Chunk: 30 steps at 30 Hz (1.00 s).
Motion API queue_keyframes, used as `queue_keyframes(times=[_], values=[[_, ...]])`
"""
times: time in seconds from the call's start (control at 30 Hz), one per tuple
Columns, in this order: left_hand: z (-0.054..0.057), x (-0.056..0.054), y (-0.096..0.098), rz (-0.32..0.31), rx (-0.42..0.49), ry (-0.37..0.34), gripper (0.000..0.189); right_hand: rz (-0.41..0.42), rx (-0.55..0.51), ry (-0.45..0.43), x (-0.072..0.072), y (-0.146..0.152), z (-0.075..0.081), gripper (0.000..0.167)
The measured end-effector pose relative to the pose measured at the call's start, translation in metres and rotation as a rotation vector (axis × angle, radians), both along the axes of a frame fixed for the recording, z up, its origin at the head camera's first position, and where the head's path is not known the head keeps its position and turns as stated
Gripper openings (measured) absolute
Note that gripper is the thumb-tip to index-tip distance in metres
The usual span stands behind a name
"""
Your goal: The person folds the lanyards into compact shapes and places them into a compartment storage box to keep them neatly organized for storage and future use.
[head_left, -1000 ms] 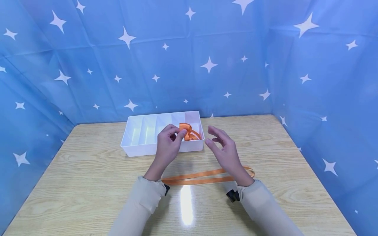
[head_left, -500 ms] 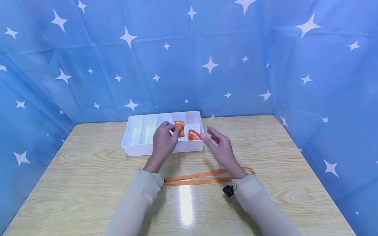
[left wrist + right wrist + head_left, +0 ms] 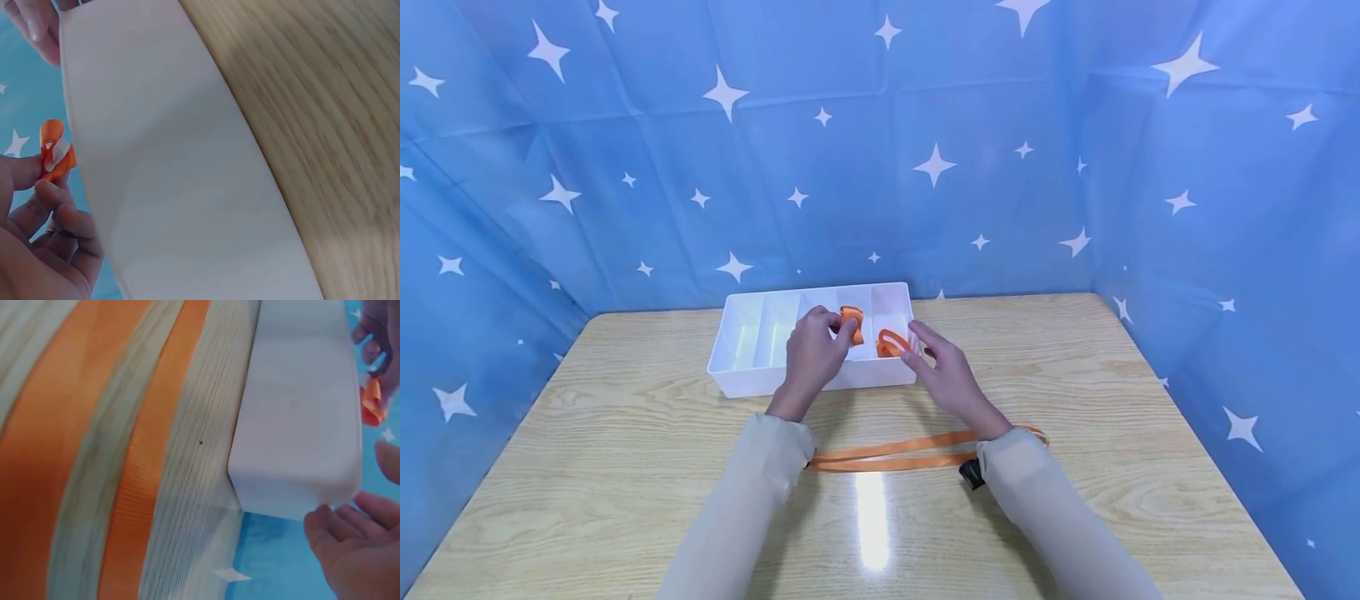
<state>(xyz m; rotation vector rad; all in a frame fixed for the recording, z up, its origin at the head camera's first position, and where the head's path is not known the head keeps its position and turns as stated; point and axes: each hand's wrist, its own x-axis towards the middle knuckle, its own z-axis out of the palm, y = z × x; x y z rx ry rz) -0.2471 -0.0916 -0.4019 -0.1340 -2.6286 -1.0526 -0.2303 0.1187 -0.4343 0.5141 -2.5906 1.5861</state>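
My left hand (image 3: 815, 350) pinches an orange ribbon bow (image 3: 853, 325) between thumb and fingers, above the white divided box (image 3: 820, 379). A pale patch shows on the bow (image 3: 55, 150) in the left wrist view. At the box's right end is my right hand (image 3: 947, 375). In the right wrist view its fingers (image 3: 337, 528) touch the box's outer end near the rim, while the thumb stands apart. Another orange ribbon piece (image 3: 892, 342), with a curved loop, lies in the rightmost compartment, partly behind the front wall and the right thumb.
A long orange ribbon (image 3: 895, 454) lies in a flattened loop on the wooden table (image 3: 625, 467), in front of the box and partly under the right wrist. Behind the table hangs a blue curtain (image 3: 760, 150) with white stars.
The left hand has carried the bow leftward, apart from the ribbon piece in the rightmost compartment. My right hand has moved left, up to the box's right end.
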Motion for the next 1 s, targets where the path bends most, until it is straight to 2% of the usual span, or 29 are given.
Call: queue_keyframes(times=[0.23,0.4,0.57,0.8,1.0], values=[[-0.005,-0.008,-0.001,-0.019,-0.038,-0.062,0.028,-0.046,0.005,0.028,-0.004,-0.002,-0.003,0.052],[-0.006,-0.012,0.0,-0.04,-0.074,-0.076,0.027,-0.04,-0.057,0.031,-0.006,-0.002,-0.007,0.052],[-0.005,-0.013,0.001,-0.057,-0.127,-0.089,0.027,-0.041,-0.11,0.039,-0.006,-0.002,-0.01,0.052],[-0.006,-0.011,0.005,-0.054,-0.179,-0.122,0.026,-0.037,-0.107,0.049,-0.006,-0.002,-0.013,0.052],[-0.009,-0.012,0.006,-0.047,-0.2,-0.171,0.026,-0.057,-0.104,0.018,-0.005,-0.003,-0.013,0.051]])
